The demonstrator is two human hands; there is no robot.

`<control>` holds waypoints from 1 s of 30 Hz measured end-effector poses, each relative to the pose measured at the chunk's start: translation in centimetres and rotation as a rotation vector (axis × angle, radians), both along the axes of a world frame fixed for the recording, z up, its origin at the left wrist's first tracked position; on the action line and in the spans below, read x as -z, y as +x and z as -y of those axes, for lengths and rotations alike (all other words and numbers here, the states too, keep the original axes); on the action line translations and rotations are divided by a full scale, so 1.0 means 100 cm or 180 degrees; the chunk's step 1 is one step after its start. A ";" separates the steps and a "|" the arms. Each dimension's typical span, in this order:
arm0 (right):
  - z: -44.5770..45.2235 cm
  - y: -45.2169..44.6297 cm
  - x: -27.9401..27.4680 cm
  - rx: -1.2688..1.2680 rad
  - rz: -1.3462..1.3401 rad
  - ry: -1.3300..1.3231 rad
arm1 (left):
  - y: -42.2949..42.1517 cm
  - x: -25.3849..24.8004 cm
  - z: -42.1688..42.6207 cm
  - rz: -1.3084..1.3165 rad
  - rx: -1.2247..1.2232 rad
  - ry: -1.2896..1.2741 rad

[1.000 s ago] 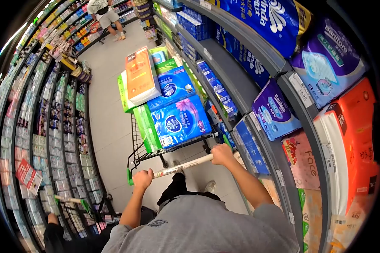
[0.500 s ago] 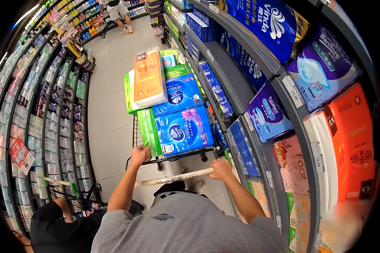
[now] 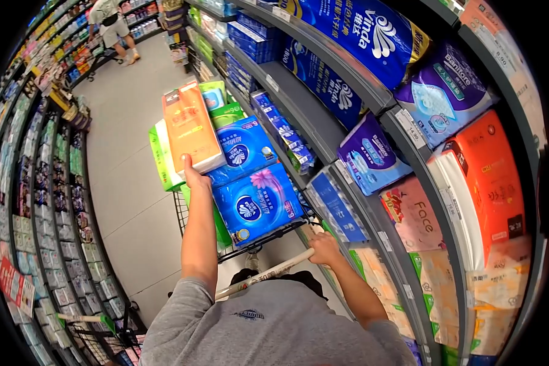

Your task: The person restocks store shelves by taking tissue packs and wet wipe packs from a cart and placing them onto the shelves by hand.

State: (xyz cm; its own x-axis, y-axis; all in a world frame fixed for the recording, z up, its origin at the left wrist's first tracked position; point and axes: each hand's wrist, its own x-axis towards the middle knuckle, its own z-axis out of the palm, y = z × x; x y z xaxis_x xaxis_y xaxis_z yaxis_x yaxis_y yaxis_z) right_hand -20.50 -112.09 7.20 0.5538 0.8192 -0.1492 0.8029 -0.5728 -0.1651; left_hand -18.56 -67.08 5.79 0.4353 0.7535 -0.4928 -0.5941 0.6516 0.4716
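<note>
My left hand touches the near end of an orange tissue pack, its thumb on top and the other fingers mostly hidden; whether it grips the pack does not show. That pack lies on top of green packs and beside blue Vinda packs, all piled in a shopping cart. At the right end of the cart's pale handle, my right hand is closed round the bar. The handle's left part is partly hidden behind my left forearm.
Close on the right runs a shelf with tissue packs and purple Banitore packs. Product shelves line the left side, with another cart at lower left. A person stands far up the tiled aisle.
My left hand has left the handle and reached forward to the orange pack. My right hand stays on the bar. The person seated low at left has gone out of view.
</note>
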 end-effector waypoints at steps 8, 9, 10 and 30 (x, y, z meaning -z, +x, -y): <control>-0.011 0.004 -0.024 0.0054 -0.1025 -0.0903 | -0.011 -0.015 0.000 0.0030 -0.0166 -0.0137; -0.018 0.011 -0.032 0.0076 -0.1467 -0.1050 | -0.018 -0.030 0.010 0.0072 -0.0113 -0.0282; -0.023 0.018 -0.032 0.0061 -0.1442 -0.1060 | -0.023 -0.035 0.021 0.0095 -0.0132 -0.0288; -0.275 0.051 -0.051 0.1694 -0.6580 0.4207 | -0.188 -0.099 0.165 -0.0799 0.0581 0.0920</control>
State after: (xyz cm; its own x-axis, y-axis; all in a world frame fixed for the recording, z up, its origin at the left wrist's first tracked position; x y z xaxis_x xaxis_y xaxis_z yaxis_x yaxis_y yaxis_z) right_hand -15.37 -84.62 12.34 0.5321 0.8003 -0.2764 -0.8134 0.3925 -0.4292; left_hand -37.40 -83.57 15.66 0.4678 0.7978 -0.3803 -0.3246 0.5553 0.7657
